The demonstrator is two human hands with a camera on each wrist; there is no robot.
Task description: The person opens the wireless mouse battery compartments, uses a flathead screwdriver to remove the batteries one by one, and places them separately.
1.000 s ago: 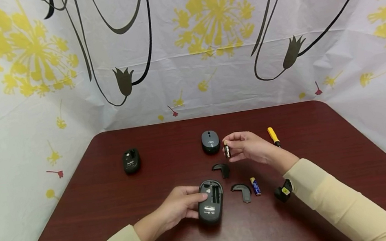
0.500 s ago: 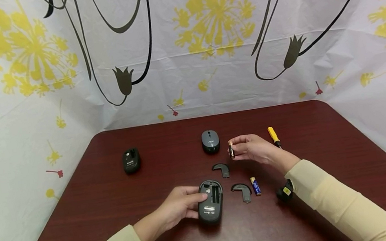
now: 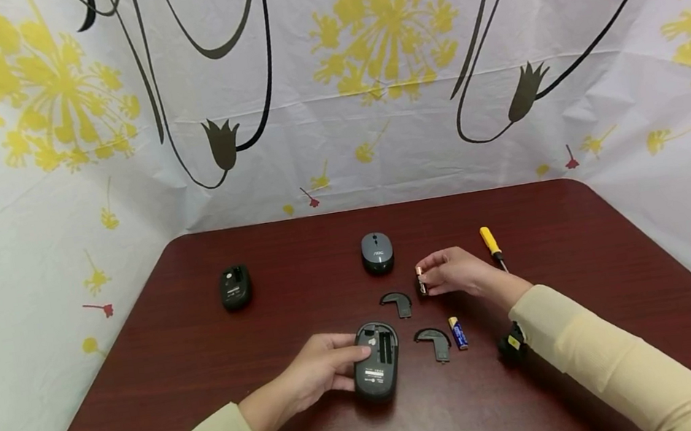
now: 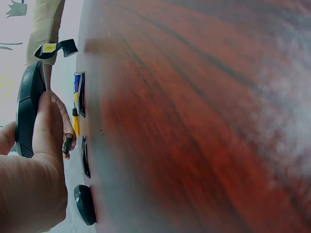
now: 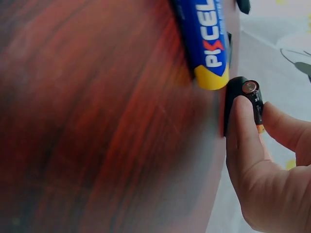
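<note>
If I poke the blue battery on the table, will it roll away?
Probably: the blue battery is tube-shaped and lies on its side. It may slide a bit too, since the table looks smooth and shiny.

I see open tabletop (image 3: 303, 291) past the fingers of the left hand (image 3: 317, 368). Just left of the right hand (image 3: 460, 273), a black cover (image 3: 401, 302) lies near its fingertips; a second cover (image 3: 439, 341) and blue battery (image 3: 458, 333) crowd their near side.
</note>
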